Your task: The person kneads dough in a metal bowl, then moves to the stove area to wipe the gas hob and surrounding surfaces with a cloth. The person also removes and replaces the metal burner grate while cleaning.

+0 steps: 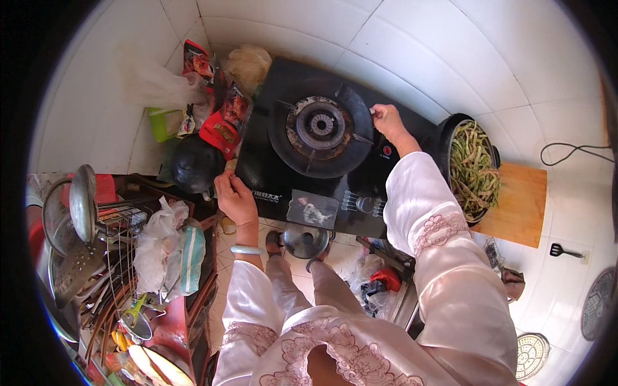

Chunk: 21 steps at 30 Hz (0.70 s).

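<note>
A black glass gas stove (pixel 357 193) with a single burner (pixel 321 125) lies before me. A dark ring-shaped pan support (pixel 289 157) surrounds the burner, which carries no pot. My left hand (pixel 236 198) is at the stove's left edge, its fingertips closed on a small tan piece (pixel 231 164) that I cannot identify. Just left of that hand is a round black pot (pixel 195 164). My right hand (pixel 390 124) reaches over the stove to the right of the pan support. Between its thumb and fingers shows a small whitish piece (pixel 372 111), mostly hidden.
Red food packets (pixel 224 128) crowd the stove's left side. At right, a black pot (pixel 446 140) of long green beans (pixel 473 169) stands beside a wooden board (pixel 524 202). A wire rack (pixel 120 227) with utensils stands left. A lidded pot (pixel 306 240) is near my feet.
</note>
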### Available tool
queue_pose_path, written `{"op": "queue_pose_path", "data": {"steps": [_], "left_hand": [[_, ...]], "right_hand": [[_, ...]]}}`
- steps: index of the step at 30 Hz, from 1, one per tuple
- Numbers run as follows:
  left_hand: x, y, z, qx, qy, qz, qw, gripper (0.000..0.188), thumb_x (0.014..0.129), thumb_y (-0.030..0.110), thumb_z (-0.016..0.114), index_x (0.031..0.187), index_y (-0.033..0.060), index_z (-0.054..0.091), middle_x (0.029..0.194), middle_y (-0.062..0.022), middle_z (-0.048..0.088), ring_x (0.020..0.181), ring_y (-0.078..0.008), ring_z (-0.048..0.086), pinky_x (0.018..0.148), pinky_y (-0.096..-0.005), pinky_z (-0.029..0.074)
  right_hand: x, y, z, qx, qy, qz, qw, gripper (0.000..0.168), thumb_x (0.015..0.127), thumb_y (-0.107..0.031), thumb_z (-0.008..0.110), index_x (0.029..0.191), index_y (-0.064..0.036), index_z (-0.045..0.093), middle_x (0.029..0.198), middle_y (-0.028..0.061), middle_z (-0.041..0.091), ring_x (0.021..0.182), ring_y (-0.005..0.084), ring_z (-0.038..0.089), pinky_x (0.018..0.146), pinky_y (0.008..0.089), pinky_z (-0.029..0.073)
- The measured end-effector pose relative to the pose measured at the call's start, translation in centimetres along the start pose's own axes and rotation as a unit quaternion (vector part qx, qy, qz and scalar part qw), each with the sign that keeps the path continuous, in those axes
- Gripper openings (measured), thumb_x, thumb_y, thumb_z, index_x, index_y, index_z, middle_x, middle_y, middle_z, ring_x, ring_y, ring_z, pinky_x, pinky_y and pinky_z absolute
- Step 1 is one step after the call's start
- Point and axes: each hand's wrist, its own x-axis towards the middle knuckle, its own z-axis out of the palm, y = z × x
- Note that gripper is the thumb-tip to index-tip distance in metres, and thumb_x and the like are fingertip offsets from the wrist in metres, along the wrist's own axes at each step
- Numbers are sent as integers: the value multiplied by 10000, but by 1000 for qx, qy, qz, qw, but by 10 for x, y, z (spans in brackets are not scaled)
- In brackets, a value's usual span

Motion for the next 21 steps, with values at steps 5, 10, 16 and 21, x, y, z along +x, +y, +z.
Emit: {"op": "queue_pose_path", "data": {"steps": [5,10,16,21], "left_hand": [[-1,3,3,11,-3,1,1000,140,846,-34,521,954,12,598,895,-159,587,816,-362,593,692,-402,491],[-1,5,1,0,-14,-6,1000,147,851,-28,521,969,19,595,902,-154,585,827,-365,591,708,-405,487],[-3,3,3,-10,-13,-4,1000,153,865,-25,515,982,19,603,898,-148,585,815,-351,590,708,-396,487],[-3,0,2,-11,-17,3,1000,152,865,-31,521,986,9,604,904,-152,587,811,-345,591,712,-382,488]], "right_hand": [[-73,-5,-2,-64,25,-21,997,106,715,31,561,746,-35,638,714,162,613,705,371,611,639,385,481],[-113,-46,-1,-199,125,83,968,165,761,8,600,923,0,632,989,194,581,957,373,583,829,425,482],[-147,-71,34,-188,-3,105,976,550,802,25,503,1336,96,397,1468,226,302,1369,372,273,1097,405,314],[-125,-18,29,-308,23,138,941,586,847,-79,484,1392,78,335,1502,227,245,1388,365,252,1140,452,207]]}}
